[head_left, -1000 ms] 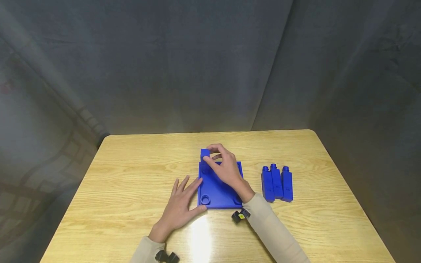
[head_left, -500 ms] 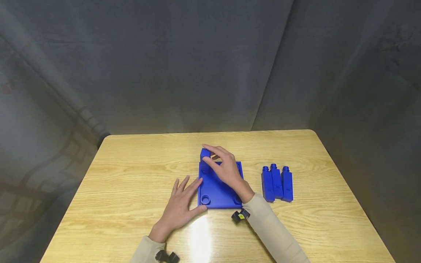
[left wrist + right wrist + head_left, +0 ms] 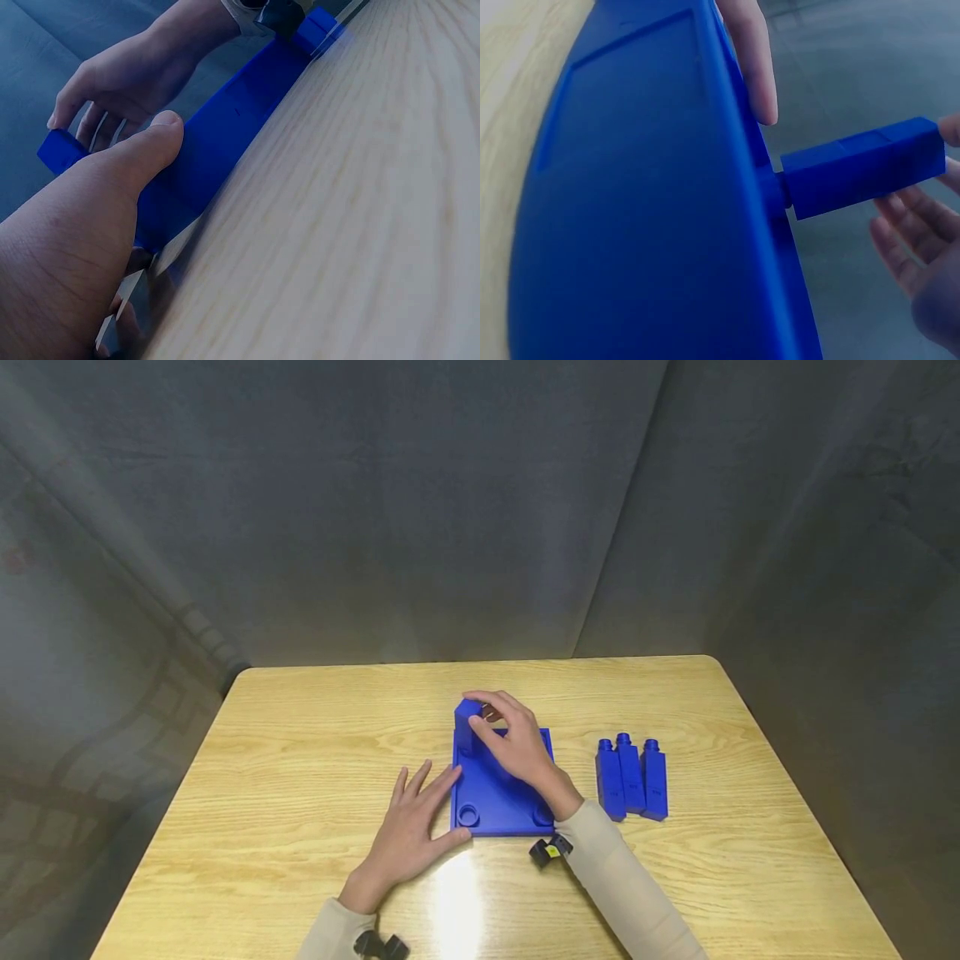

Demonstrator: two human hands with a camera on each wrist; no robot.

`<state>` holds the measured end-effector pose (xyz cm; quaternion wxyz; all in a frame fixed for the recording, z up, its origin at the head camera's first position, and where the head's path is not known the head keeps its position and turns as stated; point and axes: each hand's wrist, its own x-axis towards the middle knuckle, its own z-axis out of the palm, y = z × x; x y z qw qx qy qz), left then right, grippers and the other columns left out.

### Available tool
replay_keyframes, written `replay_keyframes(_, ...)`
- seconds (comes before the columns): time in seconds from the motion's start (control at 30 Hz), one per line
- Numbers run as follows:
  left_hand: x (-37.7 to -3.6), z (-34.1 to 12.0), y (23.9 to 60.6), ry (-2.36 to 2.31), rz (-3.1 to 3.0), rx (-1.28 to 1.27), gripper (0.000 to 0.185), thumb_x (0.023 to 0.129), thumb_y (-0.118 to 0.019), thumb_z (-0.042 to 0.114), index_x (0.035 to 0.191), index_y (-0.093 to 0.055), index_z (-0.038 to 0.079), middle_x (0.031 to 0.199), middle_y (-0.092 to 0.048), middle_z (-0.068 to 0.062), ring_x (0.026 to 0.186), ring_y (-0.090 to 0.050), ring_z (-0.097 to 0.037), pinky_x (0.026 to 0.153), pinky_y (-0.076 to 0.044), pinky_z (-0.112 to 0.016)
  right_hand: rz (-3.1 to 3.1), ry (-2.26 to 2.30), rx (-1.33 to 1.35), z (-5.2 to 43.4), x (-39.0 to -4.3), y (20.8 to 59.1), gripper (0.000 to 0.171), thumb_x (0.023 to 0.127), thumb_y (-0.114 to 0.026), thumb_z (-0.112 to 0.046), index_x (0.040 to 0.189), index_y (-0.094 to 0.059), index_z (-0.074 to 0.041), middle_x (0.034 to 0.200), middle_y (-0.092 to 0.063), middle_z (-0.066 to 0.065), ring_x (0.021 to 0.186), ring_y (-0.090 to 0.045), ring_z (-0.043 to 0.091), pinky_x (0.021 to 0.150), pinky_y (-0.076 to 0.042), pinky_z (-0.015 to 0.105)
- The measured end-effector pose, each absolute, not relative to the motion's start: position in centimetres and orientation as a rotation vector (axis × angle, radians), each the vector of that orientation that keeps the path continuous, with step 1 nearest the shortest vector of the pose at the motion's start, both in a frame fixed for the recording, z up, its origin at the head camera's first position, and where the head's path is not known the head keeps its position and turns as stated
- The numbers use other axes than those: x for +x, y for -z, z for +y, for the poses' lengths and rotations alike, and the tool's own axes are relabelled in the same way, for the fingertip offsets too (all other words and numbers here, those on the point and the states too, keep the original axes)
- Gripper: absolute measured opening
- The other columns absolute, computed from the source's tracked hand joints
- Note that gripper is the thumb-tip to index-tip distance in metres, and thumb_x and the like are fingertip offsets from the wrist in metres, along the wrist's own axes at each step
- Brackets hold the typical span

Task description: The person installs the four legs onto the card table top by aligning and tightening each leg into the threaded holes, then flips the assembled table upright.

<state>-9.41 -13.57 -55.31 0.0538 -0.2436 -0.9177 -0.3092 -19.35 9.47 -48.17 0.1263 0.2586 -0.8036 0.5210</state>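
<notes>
On the wooden table (image 3: pixel 300 752), head view: right hand (image 3: pixel 517 747) is pinching the top of an upright blue block (image 3: pixel 467 727) at the blue base plate's (image 3: pixel 491 797) far-left corner; left hand (image 3: pixel 408 835) is lying flat, fingers straight, thumb against the plate's near-left edge. Left wrist view: thumb (image 3: pixel 142 157) is pressing the plate edge (image 3: pixel 225 142). Right wrist view: block (image 3: pixel 862 166) is standing pegged in the plate (image 3: pixel 645 225), fingers (image 3: pixel 911 240) curling around its top

A light wooden worktop (image 3: pixel 300 760) with rounded corners carries three blue plastic blocks with round pegs (image 3: pixel 632 777), lying side by side and touching, pegs pointing away from the viewer. A dark grey fabric backdrop (image 3: pixel 450 510) hangs behind and around the worktop.
</notes>
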Motion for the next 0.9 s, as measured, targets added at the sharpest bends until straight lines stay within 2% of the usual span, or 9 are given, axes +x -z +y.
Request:
replay_keyframes(0.2,-9.46,-13.56,55.24,0.941,-2.794,-0.743,0.092,0.099,-0.066,0.072,0.174,-0.04,0.025,0.172,-0.05,-0.002,0.166,-0.03,-0.044,0.135,-0.005,-0.07,-2.393,-1.54,0.606,9.05,-19.11,48.07,0.038,0.104,-0.081,-0.018,0.137,-0.069,-0.003,0.126,-0.074,0.013,0.116,-0.072,0.03,0.096,-0.066,0.049)
replay_keyframes(0.47,-9.47,-13.52,55.1,0.951,-2.798,-0.74,0.092,0.099,-0.068,0.07,0.174,-0.04,0.025,0.172,-0.05,-0.002,0.166,-0.03,-0.044,0.135,-0.005,-0.07,-2.401,-1.56,0.52,8.69,-18.89,48.11,0.035,0.1,-0.086,-0.018,0.126,-0.066,-0.007,0.115,-0.075,0.014,0.106,-0.077,0.031,0.093,-0.067,0.05)
replay_keyframes(0.6,-9.44,-13.54,55.1,0.952,-2.802,-0.734,0.092,0.098,-0.069,0.07,0.174,-0.04,0.025,0.171,-0.051,-0.002,0.166,-0.03,-0.044,0.136,-0.005,-0.07,-2.387,-1.555,0.547,8.68,-18.91,48.14,0.034,0.102,-0.084,-0.017,0.128,-0.065,-0.005,0.114,-0.075,0.014,0.107,-0.076,0.032,0.092,-0.068,0.05)
replay_keyframes(0.8,-9.42,-13.53,55.14,0.943,-2.801,-0.733,0.093,0.099,-0.068,0.071,0.174,-0.039,0.025,0.171,-0.051,-0.002,0.166,-0.03,-0.045,0.135,-0.005,-0.07,-2.334,-1.565,0.675,9.1,-19.16,48.33,0.032,0.106,-0.073,-0.009,0.135,-0.065,0.001,0.118,-0.073,0.017,0.11,-0.073,0.034,0.093,-0.067,0.051)
replay_keyframes(0.9,-9.41,-13.53,55.15,0.938,-2.799,-0.735,0.093,0.099,-0.067,0.072,0.174,-0.039,0.025,0.171,-0.051,-0.002,0.165,-0.031,-0.045,0.135,-0.005,-0.07,-2.341,-1.547,0.729,9.32,-19.24,48.31,0.037,0.107,-0.069,-0.009,0.143,-0.067,-0.003,0.117,-0.072,0.014,0.108,-0.07,0.03,0.094,-0.066,0.052)
